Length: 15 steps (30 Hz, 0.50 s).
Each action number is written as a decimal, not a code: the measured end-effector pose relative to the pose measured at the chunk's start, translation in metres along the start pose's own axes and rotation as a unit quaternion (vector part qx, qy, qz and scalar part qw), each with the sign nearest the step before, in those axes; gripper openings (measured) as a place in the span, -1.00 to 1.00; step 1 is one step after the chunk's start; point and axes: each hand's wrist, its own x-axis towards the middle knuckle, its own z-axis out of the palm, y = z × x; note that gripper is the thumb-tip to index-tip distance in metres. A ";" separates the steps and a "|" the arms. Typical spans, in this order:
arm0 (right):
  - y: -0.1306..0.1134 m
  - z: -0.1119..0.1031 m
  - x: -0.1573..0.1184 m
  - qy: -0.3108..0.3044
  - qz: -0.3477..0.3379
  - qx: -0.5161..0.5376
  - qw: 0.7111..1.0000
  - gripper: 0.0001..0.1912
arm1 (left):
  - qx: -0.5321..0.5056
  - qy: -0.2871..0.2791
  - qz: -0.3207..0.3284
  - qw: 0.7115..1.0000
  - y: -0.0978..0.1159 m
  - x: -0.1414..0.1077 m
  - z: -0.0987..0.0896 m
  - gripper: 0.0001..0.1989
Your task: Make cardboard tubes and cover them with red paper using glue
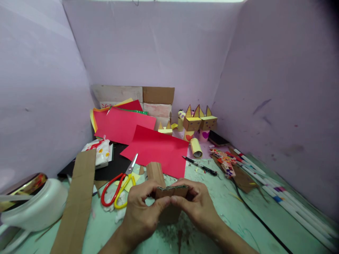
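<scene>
A brown piece of cardboard (172, 191) is pinched between my left hand (144, 208) and my right hand (198, 201). Both thumbs press its near face, almost meeting at the middle, while the fingers curl behind it. Its torn, corrugated top edge faces up, and the lower part drops between my wrists. Just behind the hands is a faceted brown cardboard tube (155, 173). Scissors (120, 185) with one red and one yellow handle lie left of my left hand, blades partly apart.
Red paper sheets (159, 150) cover the middle back. A long cardboard strip (75, 201) and a white pot-like object (39, 203) are at left. At right are a pen (200, 165), a patterned glue gun (225, 162) with a cord, and several markers (278, 190). Cat-eared paper figures (192, 123) stand behind.
</scene>
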 end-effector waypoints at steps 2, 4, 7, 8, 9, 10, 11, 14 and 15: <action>-0.001 -0.003 0.001 -0.005 -0.012 -0.007 1.000 -0.87 | -0.015 -0.008 -0.020 1.000 -0.001 0.001 0.000 -0.82; -0.002 -0.005 0.002 -0.028 -0.023 -0.002 0.999 -0.83 | -0.048 -0.013 -0.044 0.998 -0.002 0.001 -0.001 -0.83; -0.002 -0.007 0.003 -0.135 -0.023 0.089 0.987 -0.66 | -0.175 -0.009 -0.098 0.980 -0.006 0.002 -0.006 -0.82; -0.001 -0.007 0.003 -0.175 -0.014 0.134 0.975 -0.59 | -0.225 -0.007 -0.114 0.968 -0.009 0.004 -0.008 -0.81; 0.001 -0.006 0.002 -0.208 0.001 0.177 0.962 -0.53 | -0.269 -0.010 -0.129 0.955 -0.011 0.005 -0.011 -0.78; 0.003 -0.004 0.001 -0.232 0.025 0.211 0.949 -0.47 | -0.301 -0.017 -0.142 0.943 -0.014 0.007 -0.012 -0.77; 0.006 -0.003 0.000 -0.247 0.050 0.234 0.939 -0.44 | -0.322 -0.030 -0.155 0.934 -0.016 0.009 -0.014 -0.76; 0.014 0.000 -0.001 -0.264 0.099 0.229 0.932 -0.42 | -0.308 -0.075 -0.171 0.933 -0.019 0.014 -0.015 -0.75; 0.016 0.001 0.000 -0.257 0.090 0.207 0.940 -0.43 | -0.281 -0.081 -0.169 0.941 -0.017 0.014 -0.014 -0.73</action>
